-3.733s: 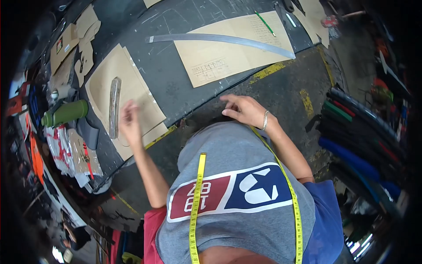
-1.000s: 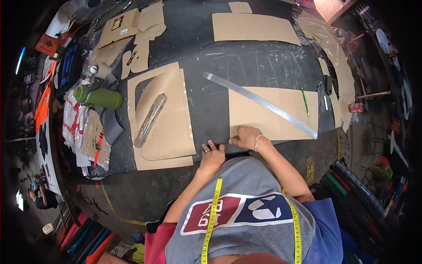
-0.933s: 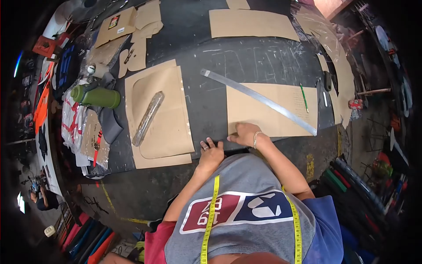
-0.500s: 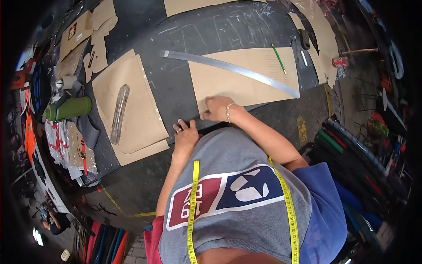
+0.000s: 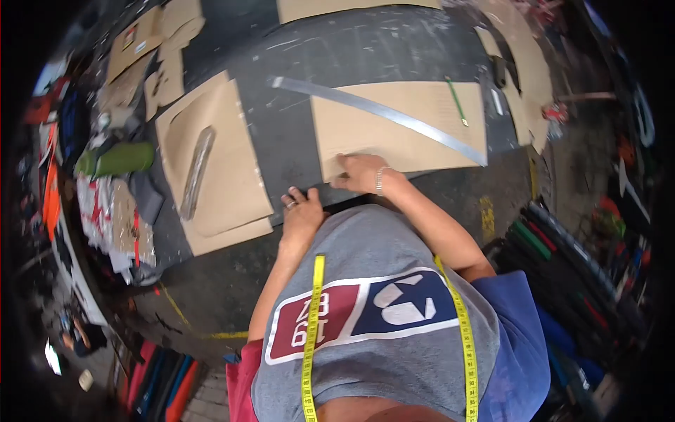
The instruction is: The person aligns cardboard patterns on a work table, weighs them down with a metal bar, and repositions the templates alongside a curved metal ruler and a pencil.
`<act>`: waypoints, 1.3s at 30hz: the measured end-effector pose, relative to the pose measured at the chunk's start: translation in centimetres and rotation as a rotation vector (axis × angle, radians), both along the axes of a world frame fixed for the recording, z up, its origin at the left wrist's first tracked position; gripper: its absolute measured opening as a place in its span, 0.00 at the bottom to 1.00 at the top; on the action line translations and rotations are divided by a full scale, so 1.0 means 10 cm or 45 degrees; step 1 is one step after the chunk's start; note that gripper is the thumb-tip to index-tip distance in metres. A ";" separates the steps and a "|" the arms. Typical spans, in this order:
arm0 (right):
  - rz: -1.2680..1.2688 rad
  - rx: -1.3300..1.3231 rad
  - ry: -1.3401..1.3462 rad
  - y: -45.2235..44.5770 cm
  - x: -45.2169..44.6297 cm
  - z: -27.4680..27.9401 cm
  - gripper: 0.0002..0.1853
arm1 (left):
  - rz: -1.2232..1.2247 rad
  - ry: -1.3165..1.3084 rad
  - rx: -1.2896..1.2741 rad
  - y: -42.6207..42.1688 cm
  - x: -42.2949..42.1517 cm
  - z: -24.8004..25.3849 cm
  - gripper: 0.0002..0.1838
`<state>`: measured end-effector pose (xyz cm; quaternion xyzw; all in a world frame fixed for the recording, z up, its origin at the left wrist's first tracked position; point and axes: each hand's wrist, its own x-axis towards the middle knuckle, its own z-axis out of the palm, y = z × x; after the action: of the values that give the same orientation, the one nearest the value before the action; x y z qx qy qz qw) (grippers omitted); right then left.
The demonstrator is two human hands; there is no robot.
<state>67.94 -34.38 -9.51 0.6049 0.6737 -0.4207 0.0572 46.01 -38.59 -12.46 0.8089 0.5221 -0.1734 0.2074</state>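
My left hand (image 5: 303,213) rests on the dark tabletop at its near edge, fingers spread, a ring on one of them. It holds nothing. My right hand (image 5: 363,173), a bracelet at its wrist, touches the near left corner of a brown paper sheet (image 5: 401,105). Its thumb and forefinger look apart; the other fingers are bent and partly hidden. Across that sheet a long metal ruler (image 5: 380,110) lies at a slant, its left end beyond the sheet. On the sheet's right part is a green pencil (image 5: 457,102), beside faint writing.
To the left lie more brown sheets (image 5: 239,169) with a long wrapped bar (image 5: 197,172) on top. A green bottle (image 5: 119,160) and plastic-wrapped items are farther left. Paper pieces (image 5: 531,77) line the right end. A yellow measuring tape (image 5: 313,337) hangs over my shirt.
The whole view has shifted a little, with the table's things now slightly farther right. Both hands stay in about the same places on the table and paper.
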 end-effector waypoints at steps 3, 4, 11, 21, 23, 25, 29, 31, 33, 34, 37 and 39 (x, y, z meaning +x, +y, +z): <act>-0.017 -0.015 -0.017 -0.03 -0.01 0.07 0.38 | 0.012 -0.022 0.040 -0.02 -0.02 -0.01 0.38; -0.008 0.004 -0.009 -0.07 -0.02 0.03 0.40 | 0.006 -0.036 0.050 -0.03 -0.03 -0.02 0.37; 0.032 -0.043 -0.059 -0.10 -0.08 0.07 0.47 | -0.002 0.027 0.028 -0.03 0.00 -0.03 0.42; 0.063 0.054 0.041 -0.15 0.01 -0.19 0.49 | 0.133 -0.016 0.161 -0.10 0.15 -0.05 0.41; 0.091 -0.012 -0.019 -0.13 0.01 -0.04 0.50 | 0.198 -0.030 0.104 -0.13 0.19 0.03 0.40; 0.110 -0.054 -0.037 -0.11 -0.01 -0.01 0.50 | 0.235 -0.056 0.085 -0.14 0.20 0.06 0.40; 0.152 -0.041 -0.063 -0.09 -0.02 -0.01 0.50 | 0.313 -0.192 0.112 -0.21 0.15 0.11 0.39; 0.163 0.025 -0.031 -0.10 0.01 -0.11 0.48 | 0.368 -0.311 0.182 -0.25 0.05 0.18 0.37; 0.123 -0.012 0.102 0.02 0.03 -0.17 0.44 | 0.606 -0.724 0.208 -0.24 -0.22 0.16 0.32; 0.078 -0.091 0.214 0.10 0.03 -0.19 0.41 | 0.716 -0.937 0.216 -0.24 -0.36 0.23 0.30; -0.132 -0.281 0.590 0.23 -0.14 -0.20 0.32 | 1.389 -0.864 0.451 -0.38 -0.89 0.27 0.20; -0.190 -0.359 0.768 0.38 -0.33 -0.27 0.25 | 1.747 -1.020 0.697 -0.53 -1.44 -0.13 0.21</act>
<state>64.66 -30.62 -12.22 0.4872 0.5493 -0.6726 -0.0924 31.63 -43.90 -13.77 0.3341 0.8088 0.4243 0.2328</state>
